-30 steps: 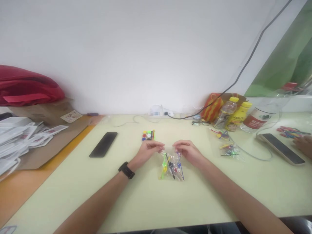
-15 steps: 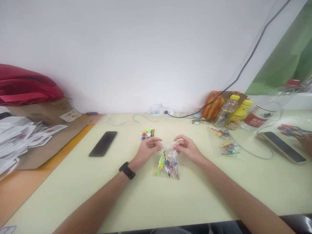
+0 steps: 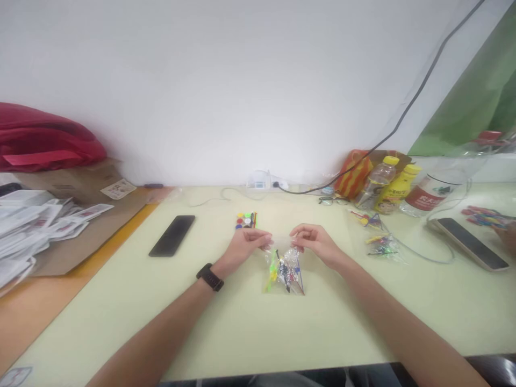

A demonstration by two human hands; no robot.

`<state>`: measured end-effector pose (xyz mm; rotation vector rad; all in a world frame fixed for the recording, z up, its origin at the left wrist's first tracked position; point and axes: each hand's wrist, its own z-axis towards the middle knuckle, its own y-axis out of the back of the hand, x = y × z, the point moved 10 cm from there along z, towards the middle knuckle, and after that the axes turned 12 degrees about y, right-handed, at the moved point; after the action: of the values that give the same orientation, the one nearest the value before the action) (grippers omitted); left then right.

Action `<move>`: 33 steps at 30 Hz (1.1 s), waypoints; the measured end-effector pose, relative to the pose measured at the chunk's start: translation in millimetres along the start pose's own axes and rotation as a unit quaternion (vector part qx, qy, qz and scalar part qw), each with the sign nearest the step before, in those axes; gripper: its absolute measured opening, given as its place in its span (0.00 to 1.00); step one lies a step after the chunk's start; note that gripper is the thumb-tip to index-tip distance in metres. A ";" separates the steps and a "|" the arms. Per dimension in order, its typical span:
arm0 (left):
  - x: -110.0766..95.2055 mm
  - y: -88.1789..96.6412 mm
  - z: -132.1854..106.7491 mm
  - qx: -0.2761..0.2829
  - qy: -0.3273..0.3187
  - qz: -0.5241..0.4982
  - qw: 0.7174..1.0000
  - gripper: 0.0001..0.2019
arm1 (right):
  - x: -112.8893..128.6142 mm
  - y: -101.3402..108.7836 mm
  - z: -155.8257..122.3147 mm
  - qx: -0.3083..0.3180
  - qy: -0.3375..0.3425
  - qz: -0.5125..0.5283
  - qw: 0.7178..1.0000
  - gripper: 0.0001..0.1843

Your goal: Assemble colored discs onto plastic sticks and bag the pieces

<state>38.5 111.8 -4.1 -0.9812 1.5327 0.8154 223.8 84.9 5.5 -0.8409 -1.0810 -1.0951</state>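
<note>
Between my hands a clear plastic bag (image 3: 284,274) hangs low over the table, its top edge pinched from both sides. Small coloured plastic pieces in green, yellow, blue, red and black show through it. My left hand (image 3: 246,248), with a dark watch (image 3: 210,277) on its wrist, grips the bag's upper left corner between thumb and fingers. On the other side my right hand (image 3: 316,244) pinches the upper right corner. Just beyond my left hand lies a small group of coloured round caps and sticks (image 3: 245,220), partly hidden by the fingers.
A black phone (image 3: 172,235) lies left. On the right are more filled bags (image 3: 381,245), another phone (image 3: 471,243), glasses (image 3: 334,200) and bottles (image 3: 377,185). Another person's hand (image 3: 507,234) holds coloured sticks at far right. White packets (image 3: 52,226) are piled at left.
The bag has shifted slightly to the right, with both hands still on its top edge. My left fingertips have come nearer to the right hand.
</note>
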 end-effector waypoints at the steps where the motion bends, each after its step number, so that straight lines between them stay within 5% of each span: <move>1: -0.6 0.0 0.1 -0.001 -0.001 0.003 1.000 0.17 | -0.3 0.4 0.0 0.003 -0.002 0.001 1.000 0.18; 8: -2.9 2.8 -0.7 -0.019 -0.012 -0.012 1.000 0.15 | 5.0 4.0 0.5 0.014 0.012 -0.002 1.000 0.16; 16: 0.9 -14.6 -4.1 0.027 0.004 -0.022 0.999 0.17 | -2.4 13.2 1.0 -0.021 0.010 0.002 1.000 0.16; 33: 5.7 3.5 1.5 -0.017 -0.007 -0.077 0.997 0.12 | -18.9 12.4 -0.2 -0.064 -0.024 0.060 0.996 0.12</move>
<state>35.5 113.7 -10.0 -1.1004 1.4159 0.7398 234.1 93.1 -12.9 -1.0250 -0.9941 -1.0562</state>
